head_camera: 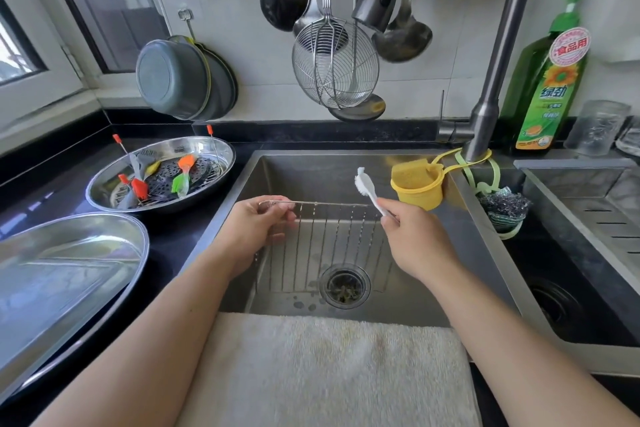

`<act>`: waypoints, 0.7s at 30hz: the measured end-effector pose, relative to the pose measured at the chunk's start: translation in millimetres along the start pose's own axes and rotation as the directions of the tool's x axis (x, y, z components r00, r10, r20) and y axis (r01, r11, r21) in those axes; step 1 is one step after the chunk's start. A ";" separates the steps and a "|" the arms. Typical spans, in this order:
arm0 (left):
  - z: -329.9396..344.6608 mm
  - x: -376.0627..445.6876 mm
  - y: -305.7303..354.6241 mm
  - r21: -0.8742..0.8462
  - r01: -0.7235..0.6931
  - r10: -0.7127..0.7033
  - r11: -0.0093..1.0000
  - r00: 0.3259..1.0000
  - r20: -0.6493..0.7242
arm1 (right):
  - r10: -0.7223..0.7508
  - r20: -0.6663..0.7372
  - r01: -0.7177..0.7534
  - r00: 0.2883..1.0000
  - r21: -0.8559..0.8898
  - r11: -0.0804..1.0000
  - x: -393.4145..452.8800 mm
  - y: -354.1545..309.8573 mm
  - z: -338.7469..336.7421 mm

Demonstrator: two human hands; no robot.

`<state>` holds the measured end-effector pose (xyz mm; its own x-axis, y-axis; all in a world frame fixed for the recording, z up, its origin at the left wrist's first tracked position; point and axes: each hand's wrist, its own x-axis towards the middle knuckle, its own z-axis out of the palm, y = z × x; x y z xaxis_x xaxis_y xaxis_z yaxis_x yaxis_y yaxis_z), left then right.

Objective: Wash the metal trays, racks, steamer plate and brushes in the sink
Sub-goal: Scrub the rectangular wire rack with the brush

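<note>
Beside a "食品用" detergent bottle, left hand grips a wire rack over the sink, right hand pinches a white brush.

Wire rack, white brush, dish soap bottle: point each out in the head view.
wire rack [332, 246], head view, on its middle bars above the drain
white brush [372, 196], head view, on its handle just below the bristles
dish soap bottle [549, 100], head view, on its front label
</note>
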<state>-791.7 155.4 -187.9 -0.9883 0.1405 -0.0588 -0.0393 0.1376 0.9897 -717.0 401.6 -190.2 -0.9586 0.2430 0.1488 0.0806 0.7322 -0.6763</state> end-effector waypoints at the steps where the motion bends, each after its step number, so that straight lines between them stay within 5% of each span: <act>1: 0.3 -0.7 0.1 -0.024 0.017 -0.017 1.000 1.000 0.010 | -0.033 -0.012 0.033 0.999 0.006 0.999 -1.7 -3.6 1.0; 10: 14.0 -6.6 4.0 0.006 0.056 -0.057 0.998 0.989 0.138 | -0.193 0.113 0.203 0.975 -0.087 0.975 -17.8 -36.4 33.1; 21: 19.0 -7.6 2.1 0.111 -0.118 0.097 0.987 0.979 0.178 | -0.367 0.102 0.372 0.925 -0.041 0.927 -28.1 -50.4 39.6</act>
<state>-781.5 173.2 -187.8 -0.9454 0.3255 0.0149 0.0939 0.2283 0.9690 -705.0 332.7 -188.8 -0.9440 -0.1089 0.3116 -0.2707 0.7956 -0.5419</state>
